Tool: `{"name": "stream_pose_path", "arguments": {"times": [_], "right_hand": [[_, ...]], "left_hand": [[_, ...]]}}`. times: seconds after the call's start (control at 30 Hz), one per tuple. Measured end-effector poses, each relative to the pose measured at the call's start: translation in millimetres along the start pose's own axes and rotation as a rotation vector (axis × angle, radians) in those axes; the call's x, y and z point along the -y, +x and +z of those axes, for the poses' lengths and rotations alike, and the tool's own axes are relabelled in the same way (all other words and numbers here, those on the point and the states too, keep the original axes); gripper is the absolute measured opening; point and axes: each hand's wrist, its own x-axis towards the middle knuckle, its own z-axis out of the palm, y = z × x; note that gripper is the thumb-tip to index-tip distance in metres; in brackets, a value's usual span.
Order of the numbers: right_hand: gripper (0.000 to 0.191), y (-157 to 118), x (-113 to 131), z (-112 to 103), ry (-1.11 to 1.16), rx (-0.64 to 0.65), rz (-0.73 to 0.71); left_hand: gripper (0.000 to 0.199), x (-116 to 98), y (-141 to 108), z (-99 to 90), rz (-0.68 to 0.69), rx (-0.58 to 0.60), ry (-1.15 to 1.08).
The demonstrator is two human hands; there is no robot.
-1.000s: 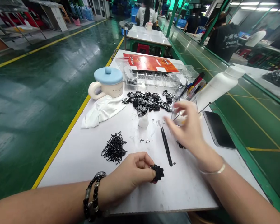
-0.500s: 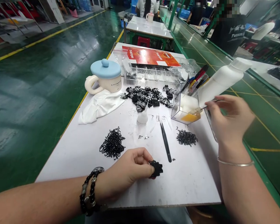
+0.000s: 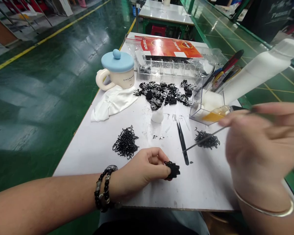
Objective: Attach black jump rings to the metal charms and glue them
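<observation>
Near the table's front, my left hand [image 3: 149, 164] pinches a small black notched plastic part [image 3: 173, 170] between thumb and fingers. My right hand [image 3: 262, 137], blurred by motion, grips a thin metal rod [image 3: 205, 139] whose tip points down and left toward that part, apart from it. Under the rod's tip lie black tweezers [image 3: 182, 142] on the white table. A pile of small black hooked pieces [image 3: 207, 139] sits behind the rod, and a bigger pile of them [image 3: 125, 142] is left of the tweezers. Two tiny silvery pieces [image 3: 161, 137] lie between.
A white nozzle bottle [image 3: 157, 115] stands mid-table before a heap of black-and-silver parts [image 3: 161, 93]. Behind are a compartment box [image 3: 171, 69] and an orange sheet [image 3: 169, 47]. A lidded mug [image 3: 122, 76] and white cloth [image 3: 112, 102] are left; a clear pen holder [image 3: 198, 112] and white bottle [image 3: 259, 73] right.
My right hand has drawn the rod away from the clear holder, bringing it nearer and swinging its tip over the tweezers. My left hand keeps its pinch; the whole view has shifted slightly.
</observation>
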Motion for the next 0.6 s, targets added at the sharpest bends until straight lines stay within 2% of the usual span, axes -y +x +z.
{"name": "stream_pose_path", "arguments": {"times": [0.07,0.17,0.37,0.6], "right_hand": [[0.026,-9.8,-4.8,12.0,0.043,0.051,-0.034],[0.027,-17.2,-9.4,16.1,0.070,0.131,0.004],[0.029,-19.1,-10.2,14.2,0.076,0.158,0.066],[0.028,-18.8,-7.7,13.2,0.096,0.153,0.036]], "left_hand": [[0.018,0.3,0.4,-0.7,0.000,-0.001,-0.026],[0.017,-0.2,0.2,-0.9,-0.004,0.011,-0.051],[0.016,-1.8,-0.5,0.4,-0.003,0.019,-0.055],[0.018,-1.5,-0.8,0.3,-0.007,0.012,-0.055]]}}
